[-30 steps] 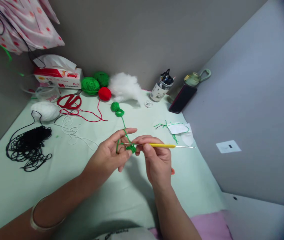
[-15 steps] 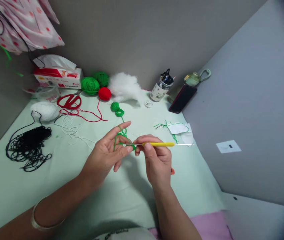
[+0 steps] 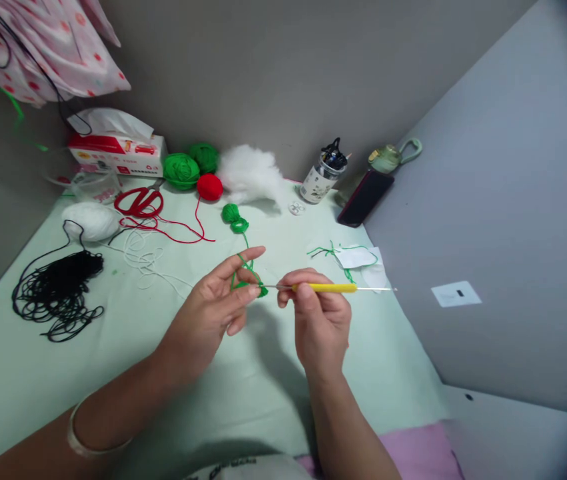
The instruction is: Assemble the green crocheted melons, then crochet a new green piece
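My right hand (image 3: 322, 320) is closed around the yellow handle of a crochet hook (image 3: 330, 288), held level. The hook's thin metal shaft reaches left to a small piece of green crochet work (image 3: 262, 291). My left hand (image 3: 213, 300) pinches that piece between thumb and fingers, its index finger stretched out with green yarn looped over it. From there the strand runs up to a small green yarn ball (image 3: 231, 213) on the table. The hook's tip is lost in the green stitches.
Black yarn (image 3: 66, 287), a white yarn ball (image 3: 90, 222) and red scissors (image 3: 139, 201) lie to the left. Behind stand a tissue box (image 3: 118, 155), green balls (image 3: 180, 171), a red ball (image 3: 210, 188), white stuffing (image 3: 250, 177), a pen cup (image 3: 320, 180) and a phone (image 3: 366, 197).
My right hand has moved a little to the right with the crochet hook, drawing its shaft back from the left hand. The left fingers have shifted slightly on the green piece.
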The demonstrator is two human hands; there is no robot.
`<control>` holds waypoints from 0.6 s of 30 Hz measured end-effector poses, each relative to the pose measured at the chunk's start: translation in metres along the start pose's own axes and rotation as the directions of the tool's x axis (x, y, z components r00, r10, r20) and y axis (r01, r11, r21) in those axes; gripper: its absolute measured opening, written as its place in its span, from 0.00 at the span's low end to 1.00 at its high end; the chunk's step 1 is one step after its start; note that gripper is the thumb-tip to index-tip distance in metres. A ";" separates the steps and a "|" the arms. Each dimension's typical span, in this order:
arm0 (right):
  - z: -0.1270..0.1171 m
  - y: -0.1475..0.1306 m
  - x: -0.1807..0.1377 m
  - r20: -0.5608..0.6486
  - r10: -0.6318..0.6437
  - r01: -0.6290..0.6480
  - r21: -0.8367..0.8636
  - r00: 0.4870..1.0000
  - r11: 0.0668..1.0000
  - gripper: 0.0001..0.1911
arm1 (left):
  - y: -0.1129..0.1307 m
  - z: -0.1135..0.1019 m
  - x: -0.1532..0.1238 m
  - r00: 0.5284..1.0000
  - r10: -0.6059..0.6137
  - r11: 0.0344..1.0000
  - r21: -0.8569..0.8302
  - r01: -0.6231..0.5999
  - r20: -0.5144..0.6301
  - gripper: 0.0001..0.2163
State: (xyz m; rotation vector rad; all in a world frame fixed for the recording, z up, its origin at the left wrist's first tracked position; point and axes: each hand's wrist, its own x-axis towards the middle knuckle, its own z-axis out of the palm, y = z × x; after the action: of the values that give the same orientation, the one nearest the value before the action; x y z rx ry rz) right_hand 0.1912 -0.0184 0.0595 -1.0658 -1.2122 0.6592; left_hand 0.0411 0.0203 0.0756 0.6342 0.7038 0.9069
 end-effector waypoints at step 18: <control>0.002 0.002 0.003 0.013 0.197 -0.195 0.222 0.980 0.955 0.07 | -0.006 -0.006 -0.001 0.999 0.017 0.980 0.197 -0.027 0.052 0.18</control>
State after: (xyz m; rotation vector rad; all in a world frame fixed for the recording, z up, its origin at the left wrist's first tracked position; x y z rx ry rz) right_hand 0.1900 -0.0143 0.0584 -1.0053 -1.0050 0.9209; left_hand 0.0394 0.0180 0.0676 0.8401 0.7488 0.8447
